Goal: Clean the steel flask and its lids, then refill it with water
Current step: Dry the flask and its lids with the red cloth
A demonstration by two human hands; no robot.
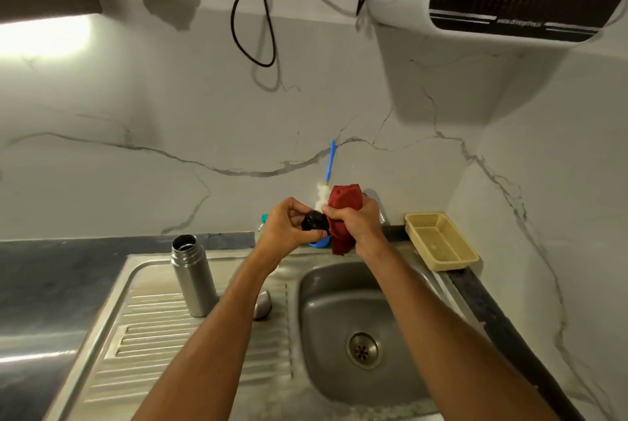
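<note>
Above the back rim of the sink (217, 261), the left hand (283, 232) curls its fingers and thumb round a small black lid (314, 220), which pokes out of the grip at the hand's three o'clock. Touching the lid from that side, the right hand (356, 220) clutches a bunched red cloth (345, 206), whose folds stick up at twelve o'clock from the fist and hang below it at six. The steel flask (193, 276) stands upright and uncapped on the ribbed draining board, at about eight o'clock from the hands and well apart from them. A rounded steel cap (263, 305) lies on the board just beside the left forearm, partly hidden by it. At two o'clock from the basin a beige basket (441, 240) sits on the dark counter edge. Behind the cloth, a blue-handled brush (331, 162) leans against the marbled wall.
</note>
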